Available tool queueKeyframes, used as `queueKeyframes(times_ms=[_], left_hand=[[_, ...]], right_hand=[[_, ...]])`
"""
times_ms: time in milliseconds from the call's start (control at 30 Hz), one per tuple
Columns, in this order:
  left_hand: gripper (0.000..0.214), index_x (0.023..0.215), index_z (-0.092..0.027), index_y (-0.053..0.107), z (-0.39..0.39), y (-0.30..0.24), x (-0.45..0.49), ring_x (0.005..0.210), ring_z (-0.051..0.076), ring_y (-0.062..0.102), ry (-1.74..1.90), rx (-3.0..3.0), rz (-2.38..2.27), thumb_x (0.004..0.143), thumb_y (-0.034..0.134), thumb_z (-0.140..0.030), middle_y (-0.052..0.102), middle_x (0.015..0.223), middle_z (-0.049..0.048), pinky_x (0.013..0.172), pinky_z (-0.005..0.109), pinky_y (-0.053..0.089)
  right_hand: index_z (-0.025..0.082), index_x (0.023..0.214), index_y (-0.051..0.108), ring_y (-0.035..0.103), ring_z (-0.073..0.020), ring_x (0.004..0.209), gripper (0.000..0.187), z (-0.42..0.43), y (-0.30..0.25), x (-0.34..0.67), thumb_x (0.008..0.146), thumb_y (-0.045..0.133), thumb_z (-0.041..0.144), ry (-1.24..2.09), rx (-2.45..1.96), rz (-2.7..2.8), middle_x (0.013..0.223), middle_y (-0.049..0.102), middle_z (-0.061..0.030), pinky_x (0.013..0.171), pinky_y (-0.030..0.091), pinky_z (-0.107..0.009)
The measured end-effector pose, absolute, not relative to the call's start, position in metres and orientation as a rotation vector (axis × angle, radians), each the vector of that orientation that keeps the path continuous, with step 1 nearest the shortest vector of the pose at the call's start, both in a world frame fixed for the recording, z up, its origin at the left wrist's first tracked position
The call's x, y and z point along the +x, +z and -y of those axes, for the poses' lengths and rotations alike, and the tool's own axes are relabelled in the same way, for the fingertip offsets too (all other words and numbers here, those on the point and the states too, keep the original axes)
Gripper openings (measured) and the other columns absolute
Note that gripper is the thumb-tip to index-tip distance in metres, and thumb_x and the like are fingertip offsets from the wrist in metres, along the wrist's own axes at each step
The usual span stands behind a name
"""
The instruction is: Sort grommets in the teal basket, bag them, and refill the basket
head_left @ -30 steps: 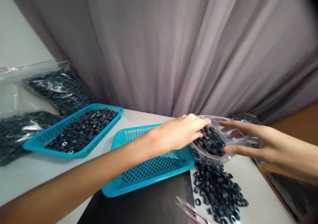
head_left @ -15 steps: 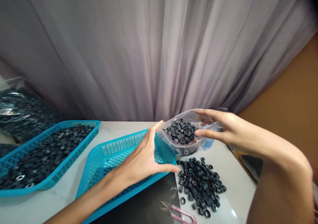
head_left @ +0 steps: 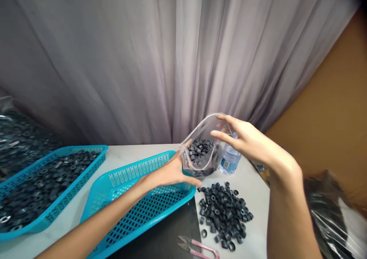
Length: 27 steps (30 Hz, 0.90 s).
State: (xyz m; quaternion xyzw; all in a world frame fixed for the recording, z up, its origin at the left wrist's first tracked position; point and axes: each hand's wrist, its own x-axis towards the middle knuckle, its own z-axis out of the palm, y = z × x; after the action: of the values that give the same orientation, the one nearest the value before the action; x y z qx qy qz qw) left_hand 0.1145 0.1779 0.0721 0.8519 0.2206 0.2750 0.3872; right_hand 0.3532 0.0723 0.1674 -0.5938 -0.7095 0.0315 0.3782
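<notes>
A clear plastic bag (head_left: 200,152) partly filled with small black rings is held up over the table between both hands. My left hand (head_left: 169,173) cups its lower left side, thumb under the bag. My right hand (head_left: 243,140) pinches the bag's open top edge on the right. Just under the bag sits an empty blue mesh tray (head_left: 143,197). A loose pile of black rings (head_left: 223,213) lies on the table to the right of that tray.
A second blue tray (head_left: 43,182) full of black rings stands at the left, with bagged rings (head_left: 17,136) behind it. A water bottle (head_left: 229,159) stands behind the bag. Pink snips (head_left: 197,247) lie at the front edge. A grey curtain hangs behind; another bag (head_left: 332,213) sits low right.
My left hand came out of the bag's mouth and moved under its left side. Both hands raised the bag and drew it toward the empty tray. The view swung right.
</notes>
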Motion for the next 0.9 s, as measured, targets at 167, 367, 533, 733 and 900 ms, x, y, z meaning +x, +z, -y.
queueKeyframes(times_ms=[167, 367, 533, 733, 900], left_hand=[[0.114, 0.152, -0.026, 0.043, -0.192, 0.066, 0.127, 0.148, 0.037, 0.043, 0.813, 2.250, -0.555, 0.054, 0.098, -0.048, 0.053, 0.154, 0.0143, 0.125, 0.059, 0.031], [0.089, 0.130, -0.019, 0.060, -0.223, 0.076, 0.149, 0.123, 0.034, 0.066, 0.954, 2.113, -0.693, 0.055, 0.097, -0.049, 0.072, 0.129, 0.0114, 0.112, 0.054, 0.048], [0.101, 0.141, -0.017, 0.051, -0.260, 0.091, 0.164, 0.134, 0.037, 0.057, 1.007, 2.028, -0.815, 0.058, 0.094, -0.053, 0.063, 0.142, 0.0184, 0.117, 0.058, 0.040], [0.104, 0.149, -0.011, 0.041, -0.280, 0.100, 0.182, 0.135, 0.036, 0.056, 0.971, 1.955, -0.908, 0.069, 0.086, -0.060, 0.056, 0.146, 0.0259, 0.116, 0.054, 0.043], [0.125, 0.156, -0.007, 0.033, -0.244, 0.098, 0.144, 0.148, 0.047, 0.038, 0.889, 2.010, -1.080, 0.060, 0.089, -0.065, 0.041, 0.157, 0.0331, 0.120, 0.064, 0.032]], right_hand=[[0.023, 0.146, 0.055, 0.056, -0.0310, 0.137, 0.068, -0.084, 0.163, 0.355, 0.096, 0.051, 0.069, 0.024, -1.516, 1.765, 0.147, 0.061, -0.0117, 0.119, 0.041, -0.054], [0.030, 0.156, 0.040, 0.048, -0.0299, 0.143, 0.067, -0.079, 0.168, 0.361, 0.100, 0.043, 0.067, -0.057, -1.429, 1.671, 0.155, 0.046, -0.0123, 0.121, 0.036, -0.055], [0.031, 0.161, 0.031, 0.032, -0.0325, 0.153, 0.073, -0.069, 0.171, 0.367, 0.099, 0.045, 0.067, -0.091, -1.508, 1.634, 0.159, 0.037, -0.0127, 0.125, 0.029, -0.056], [0.028, 0.157, 0.038, 0.037, -0.0333, 0.150, 0.073, -0.070, 0.160, 0.373, 0.096, 0.048, 0.067, 0.079, -1.672, 1.779, 0.151, 0.048, -0.0138, 0.122, 0.034, -0.056], [0.027, 0.149, 0.050, 0.042, -0.0331, 0.148, 0.072, -0.069, 0.156, 0.372, 0.092, 0.051, 0.072, 0.283, -1.759, 1.865, 0.152, 0.051, -0.0127, 0.121, 0.037, -0.050]])
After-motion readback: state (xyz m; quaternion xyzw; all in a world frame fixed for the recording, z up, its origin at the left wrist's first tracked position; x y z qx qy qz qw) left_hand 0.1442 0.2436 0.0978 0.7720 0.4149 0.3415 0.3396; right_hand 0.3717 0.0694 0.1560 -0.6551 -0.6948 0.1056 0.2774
